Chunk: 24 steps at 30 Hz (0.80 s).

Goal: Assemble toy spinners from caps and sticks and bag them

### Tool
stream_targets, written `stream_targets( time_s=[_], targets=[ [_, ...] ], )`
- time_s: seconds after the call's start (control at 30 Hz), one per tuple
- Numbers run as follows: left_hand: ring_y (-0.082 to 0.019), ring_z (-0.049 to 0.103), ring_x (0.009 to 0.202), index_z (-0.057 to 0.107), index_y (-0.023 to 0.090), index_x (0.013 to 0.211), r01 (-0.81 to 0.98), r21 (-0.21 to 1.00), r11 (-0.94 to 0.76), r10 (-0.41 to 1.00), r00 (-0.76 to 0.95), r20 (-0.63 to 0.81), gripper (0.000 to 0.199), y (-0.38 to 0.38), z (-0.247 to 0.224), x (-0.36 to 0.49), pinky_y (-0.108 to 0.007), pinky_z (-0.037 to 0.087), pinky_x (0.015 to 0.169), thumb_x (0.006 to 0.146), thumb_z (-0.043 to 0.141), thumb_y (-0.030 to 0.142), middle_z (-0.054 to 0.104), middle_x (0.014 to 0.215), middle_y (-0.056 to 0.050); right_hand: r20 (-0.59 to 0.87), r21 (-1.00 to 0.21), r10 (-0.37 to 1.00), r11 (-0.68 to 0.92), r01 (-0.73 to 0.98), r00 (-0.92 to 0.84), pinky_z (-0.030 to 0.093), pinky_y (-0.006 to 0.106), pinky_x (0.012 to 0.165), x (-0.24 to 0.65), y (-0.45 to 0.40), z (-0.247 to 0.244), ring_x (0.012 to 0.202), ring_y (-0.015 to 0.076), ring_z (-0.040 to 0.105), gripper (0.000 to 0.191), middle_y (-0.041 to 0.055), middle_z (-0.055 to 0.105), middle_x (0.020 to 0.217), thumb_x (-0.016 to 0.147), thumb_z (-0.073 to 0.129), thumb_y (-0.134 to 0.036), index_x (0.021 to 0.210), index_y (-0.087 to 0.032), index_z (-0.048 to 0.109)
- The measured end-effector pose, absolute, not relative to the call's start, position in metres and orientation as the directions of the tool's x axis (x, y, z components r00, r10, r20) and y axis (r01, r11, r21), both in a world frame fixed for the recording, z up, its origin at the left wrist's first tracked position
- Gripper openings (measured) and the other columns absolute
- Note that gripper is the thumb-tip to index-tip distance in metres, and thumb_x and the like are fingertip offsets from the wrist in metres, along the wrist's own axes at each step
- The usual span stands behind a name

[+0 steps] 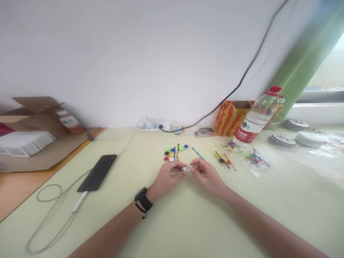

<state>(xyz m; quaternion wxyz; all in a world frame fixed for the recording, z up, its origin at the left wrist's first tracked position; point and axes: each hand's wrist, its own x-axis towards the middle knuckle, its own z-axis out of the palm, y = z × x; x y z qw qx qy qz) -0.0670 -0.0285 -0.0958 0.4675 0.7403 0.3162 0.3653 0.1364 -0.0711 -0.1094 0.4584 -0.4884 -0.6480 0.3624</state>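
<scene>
Over the middle of the table, my left hand (168, 178) pinches a small white plastic piece (184, 168) between thumb and fingertips. Facing it, my right hand (208, 175) is closed on the end of a thin white pointer (189, 169) that reaches to that piece. Whether the two are joined, I cannot tell. Just beyond my hands lie several small round discs (172, 154) in green, black, yellow, red, white and blue. Thin coloured arrows (177, 150) lie among them, and a blue and green arrow pair (198, 153) sits apart behind my right hand.
Right of my hands are a yellow disc with black and red arrows (224, 160), clear bags of parts (256, 161), a water bottle (254, 120) and stacked discs (282, 140). Left lies a phone (97, 172) with its cable. A power strip (153, 126) stands against the wall.
</scene>
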Motion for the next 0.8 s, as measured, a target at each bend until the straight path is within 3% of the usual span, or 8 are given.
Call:
stream_targets(
  time_s=[0.3, 0.57, 0.73, 0.8],
  targets=[
    [-0.02, 0.068, 0.086, 0.07, 0.016, 0.093, 0.116, 0.911, -0.396, 0.781, 0.563, 0.268, 0.017, -0.0307, -0.094, -0.0679, -0.034, 0.058, 0.082, 0.091, 0.069, 0.034, 0.071, 0.093, -0.007, 0.224, -0.948, 0.969, 0.242, 0.208, -0.106, 0.047, 0.029, 0.067, 0.135, -0.0739, -0.1044, 0.076, 0.0164, 0.06, 0.023, 0.0017, 0.062, 0.084, 0.094, 0.061, -0.042, 0.103, -0.021, 0.059],
    [-0.022, 0.071, 0.094, 0.069, 0.016, 0.09, -0.047, 0.981, -0.187, 0.862, 0.471, 0.187, 0.024, -0.0285, -0.0963, -0.0646, -0.036, 0.058, 0.088, 0.081, 0.082, 0.034, 0.074, 0.101, -0.01, 0.101, -0.995, 0.986, 0.103, 0.009, -0.132, 0.047, 0.028, 0.063, 0.1363, -0.0729, -0.1008, 0.067, 0.0132, 0.054, 0.036, 0.0012, 0.062, 0.088, 0.092, 0.065, -0.052, 0.112, -0.023, 0.054],
    [-0.017, 0.071, 0.078, 0.065, 0.016, 0.086, -0.076, 0.993, -0.088, 0.909, 0.402, 0.111, 0.03, -0.0274, -0.0937, -0.0647, -0.027, 0.057, 0.07, 0.075, 0.087, 0.034, 0.074, 0.088, -0.006, 0.028, -0.999, 0.971, 0.037, 0.033, -0.238, 0.049, 0.029, 0.063, 0.1328, -0.0757, -0.0996, 0.067, 0.0127, 0.057, 0.037, 0.0017, 0.063, 0.093, 0.091, 0.066, -0.053, 0.11, -0.023, 0.056],
    [-0.018, 0.072, 0.081, 0.066, 0.016, 0.088, -0.078, 0.994, -0.079, 0.9, 0.422, 0.105, 0.03, -0.0287, -0.0908, -0.0646, -0.028, 0.057, 0.073, 0.076, 0.086, 0.035, 0.074, 0.091, -0.006, 0.037, -0.999, 0.969, 0.045, 0.026, -0.245, 0.048, 0.028, 0.061, 0.1308, -0.0769, -0.0997, 0.066, 0.0122, 0.056, 0.034, 0.0014, 0.064, 0.092, 0.092, 0.066, -0.052, 0.109, -0.023, 0.056]
  ],
)
